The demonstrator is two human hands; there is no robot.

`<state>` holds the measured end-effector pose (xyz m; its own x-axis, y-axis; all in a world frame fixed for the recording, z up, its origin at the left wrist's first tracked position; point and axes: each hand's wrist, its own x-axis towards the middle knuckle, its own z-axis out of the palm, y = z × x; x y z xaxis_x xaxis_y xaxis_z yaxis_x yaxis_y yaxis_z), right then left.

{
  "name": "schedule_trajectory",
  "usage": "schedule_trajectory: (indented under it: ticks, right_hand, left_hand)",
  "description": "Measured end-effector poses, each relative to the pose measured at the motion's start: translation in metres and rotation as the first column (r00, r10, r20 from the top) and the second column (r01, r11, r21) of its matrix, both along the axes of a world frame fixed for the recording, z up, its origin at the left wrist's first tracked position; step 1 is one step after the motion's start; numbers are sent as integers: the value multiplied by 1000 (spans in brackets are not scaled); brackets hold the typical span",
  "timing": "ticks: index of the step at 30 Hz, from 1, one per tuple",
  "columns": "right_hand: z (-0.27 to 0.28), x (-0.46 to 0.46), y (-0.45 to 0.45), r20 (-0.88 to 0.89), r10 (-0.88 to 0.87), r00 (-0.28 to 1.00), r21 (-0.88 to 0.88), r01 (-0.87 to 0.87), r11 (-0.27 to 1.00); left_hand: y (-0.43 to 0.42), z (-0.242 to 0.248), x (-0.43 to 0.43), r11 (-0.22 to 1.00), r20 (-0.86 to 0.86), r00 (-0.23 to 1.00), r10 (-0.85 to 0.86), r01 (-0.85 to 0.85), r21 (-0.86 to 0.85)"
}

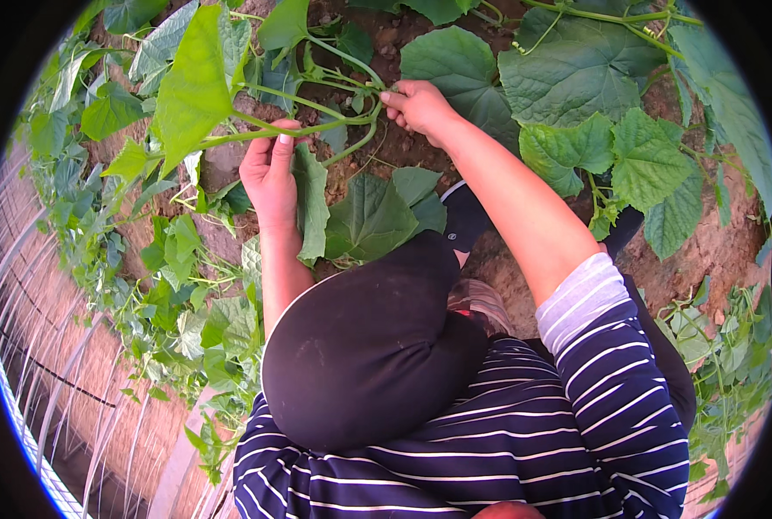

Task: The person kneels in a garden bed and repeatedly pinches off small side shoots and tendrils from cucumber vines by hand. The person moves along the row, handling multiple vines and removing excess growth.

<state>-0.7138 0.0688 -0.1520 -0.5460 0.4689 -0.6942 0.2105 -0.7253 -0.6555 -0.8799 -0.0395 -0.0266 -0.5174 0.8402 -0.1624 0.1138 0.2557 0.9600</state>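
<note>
My left hand [272,159] has its thumb and fingers closed on a green vine stem [249,135], below a large upright leaf [194,91]. To the right, my right hand [418,110] pinches the vine close to a joint where several leaf stalks meet; its fingertips hide part of that joint. Between the hands the stem curves in a loop, with thinner stalks branching leftward. A drooping leaf [311,201] hangs just right of my left wrist, and broad lobed leaves [369,217] lie under the loop.
Large dark green leaves [574,71] spread at the upper right. Dense vines [178,311] run down the left side beside pale curved strips and thin strings [68,370]. Brown soil [703,266] shows among the plants. A dark cap [360,363] and striped shirt fill the lower middle.
</note>
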Motion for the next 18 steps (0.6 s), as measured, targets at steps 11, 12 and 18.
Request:
schedule_trajectory:
  ticks: [11, 12, 18]
  right_hand:
    - [-33, -2, 7, -39, -127, 991, 156, 132, 979]
    - [-34, -1, 14, -20, -114, 993, 243, 116, 963]
    - [-22, -19, 65, -109, 419, 902, 504, -313, 805]
  left_hand:
    - [-5, -2, -11, 1000, 71, 997, -19, 20, -22]
    - [-5, -2, -10, 999, 69, 997, -45, 46, -21]
    - [-6, -3, -19, 995, 49, 995, -90, 91, -33]
